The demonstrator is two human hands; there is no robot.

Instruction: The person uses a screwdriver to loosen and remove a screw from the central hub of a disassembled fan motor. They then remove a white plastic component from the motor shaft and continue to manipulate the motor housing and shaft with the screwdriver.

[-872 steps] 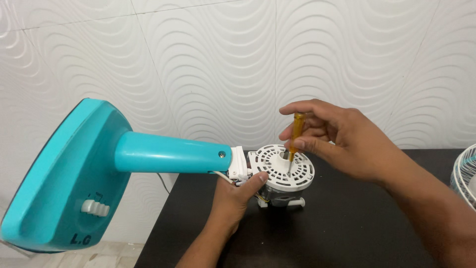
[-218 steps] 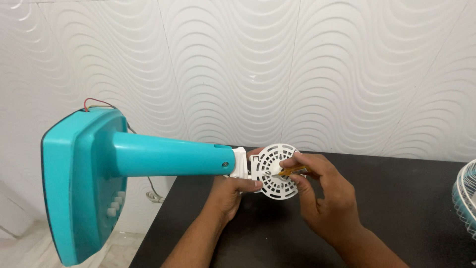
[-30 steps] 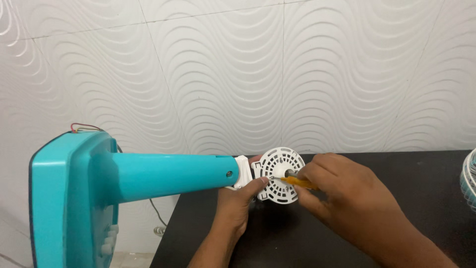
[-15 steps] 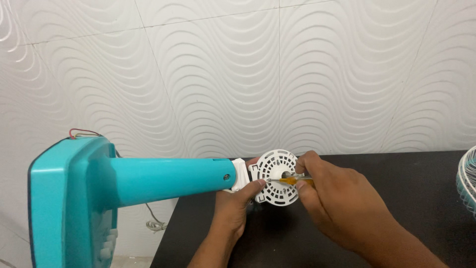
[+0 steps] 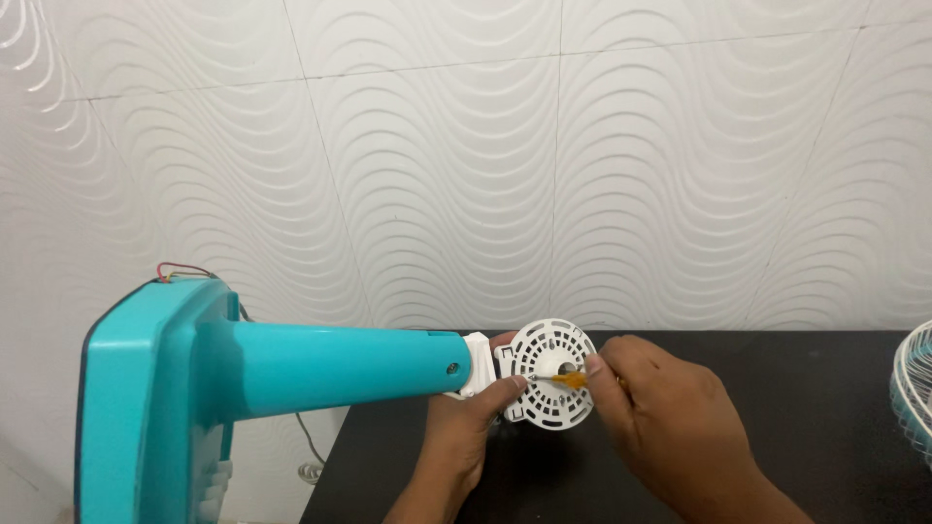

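The black table [image 5: 815,437] lies bare from 3 to 5 o'clock of the white motor housing [image 5: 551,386], so a hand could pass there until the fan guard [image 5: 915,398] at the right edge. At 9 o'clock the teal fan stand [image 5: 291,374] bars the way. At 12 o'clock the wavy tiled wall [image 5: 544,165] closes off the back.

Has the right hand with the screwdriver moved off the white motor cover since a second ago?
No. The right hand stays against the white motor cover, the screwdriver still at its centre.
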